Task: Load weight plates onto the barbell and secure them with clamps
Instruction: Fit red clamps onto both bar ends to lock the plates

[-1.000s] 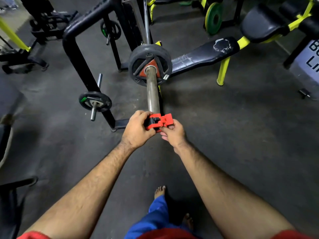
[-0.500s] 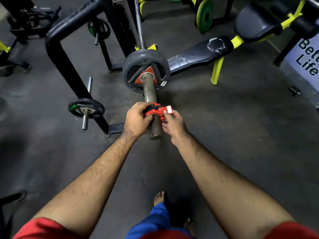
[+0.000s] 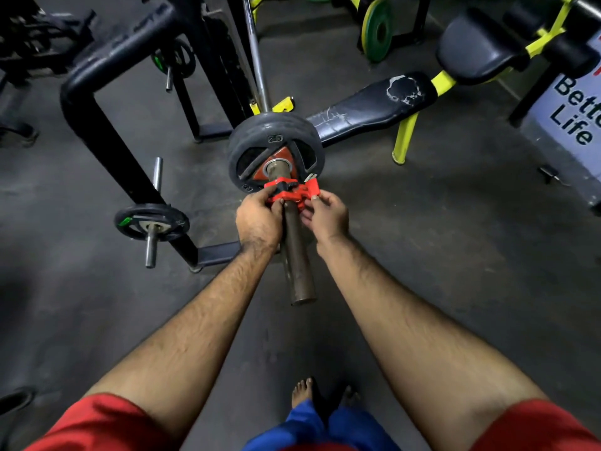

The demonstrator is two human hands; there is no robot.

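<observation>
Two hands grip the red clamp (image 3: 290,192) on the barbell sleeve (image 3: 297,255): left hand (image 3: 258,219), right hand (image 3: 327,216).

Dim indoor lighting, apparently from overhead. The dark grey rubber gym floor (image 3: 455,255) is brightest around the round grey weight plate (image 3: 260,131) and falls to deep shadow towards the frame corners. Wide-angle bending at edges; distant equipment soft.

A gym's free-weights area: dark rubber floor (image 3: 455,255) w/ a black-padded bench (image 3: 367,107) on yellow legs, a loaded barbell (image 3: 294,252) carrying a weight plate (image 3: 257,138), a rack (image 3: 107,131) w/ small plates on storage pegs, and a green plate (image 3: 377,29) stored at rear.
</observation>
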